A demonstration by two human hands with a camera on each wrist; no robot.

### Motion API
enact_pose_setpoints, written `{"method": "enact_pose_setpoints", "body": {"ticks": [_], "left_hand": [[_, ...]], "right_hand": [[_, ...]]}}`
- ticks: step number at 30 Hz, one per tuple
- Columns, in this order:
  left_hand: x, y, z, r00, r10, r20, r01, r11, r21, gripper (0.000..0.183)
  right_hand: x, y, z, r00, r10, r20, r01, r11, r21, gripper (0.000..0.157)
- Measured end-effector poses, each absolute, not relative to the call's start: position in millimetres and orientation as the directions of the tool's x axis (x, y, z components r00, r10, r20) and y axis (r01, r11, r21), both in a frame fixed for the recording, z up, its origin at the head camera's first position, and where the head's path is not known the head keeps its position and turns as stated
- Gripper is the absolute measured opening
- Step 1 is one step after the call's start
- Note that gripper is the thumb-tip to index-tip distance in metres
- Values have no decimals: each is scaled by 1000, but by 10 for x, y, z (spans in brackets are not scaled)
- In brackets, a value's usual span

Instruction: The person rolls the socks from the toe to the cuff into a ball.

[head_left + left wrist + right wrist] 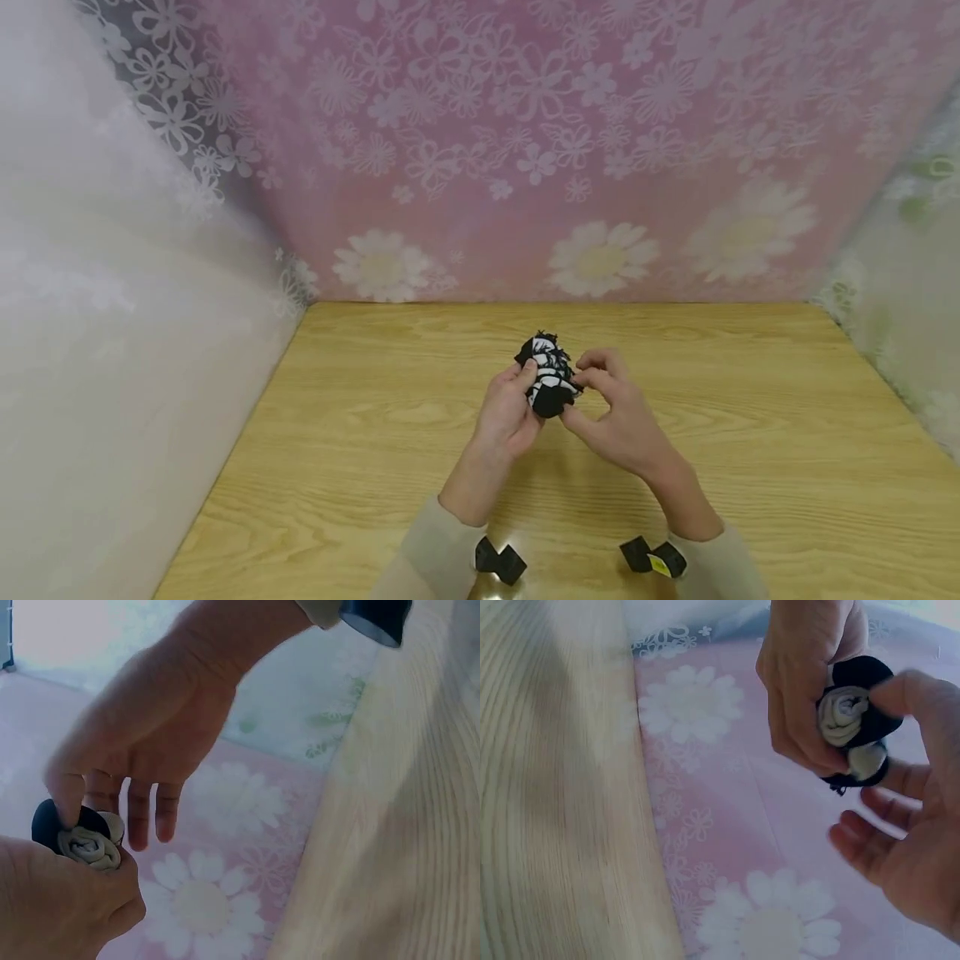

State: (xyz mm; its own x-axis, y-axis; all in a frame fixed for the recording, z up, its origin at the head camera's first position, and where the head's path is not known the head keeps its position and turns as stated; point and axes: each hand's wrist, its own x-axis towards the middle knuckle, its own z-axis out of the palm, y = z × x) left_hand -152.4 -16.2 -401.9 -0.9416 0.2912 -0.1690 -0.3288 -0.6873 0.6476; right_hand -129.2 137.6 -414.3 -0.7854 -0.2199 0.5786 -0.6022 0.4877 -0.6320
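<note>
A rolled-up bundle of black and white socks (552, 377), with loose threads along its far and right sides, is held above the table. My left hand (507, 412) grips it from the left, its thumb lying on top. From the right, my right hand (621, 421) pinches the edge with its thumb and index finger. The right wrist view shows the pale spiral end of the sock roll (841, 716), and the right thumb presses the black fabric beside it. Other fingers of the right hand (154, 720) stay apart from the roll in the left wrist view.
Below the hands lies a wood-grain table (360, 467). A pink flowered backdrop (480, 167) rises behind it, with a pale side panel (112, 333) on the left and another flowered panel (900, 308) on the right. Black wrist devices (501, 560) show near the sleeves.
</note>
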Motion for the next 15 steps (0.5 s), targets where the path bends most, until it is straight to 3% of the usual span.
{"method": "enact_pose_setpoints", "body": {"ticks": [3,7,15], "left_hand": [[-1504,-150,-3979,-935,315,-161,-341,-685,643,48],[-1487,-150,-3951,-933,330,-146,-341,-670,659,47],[-1567,-241,-4002,-928,371,-23,-283,-665,691,46]], "right_hand": [[-1320,1409,-4146,-712,-237,661,-685,445,-578,30],[-1329,1399,-4137,-670,-223,708,-728,385,-567,35],[-1376,1363,-4169,-544,-196,816,-808,386,-446,24]]}}
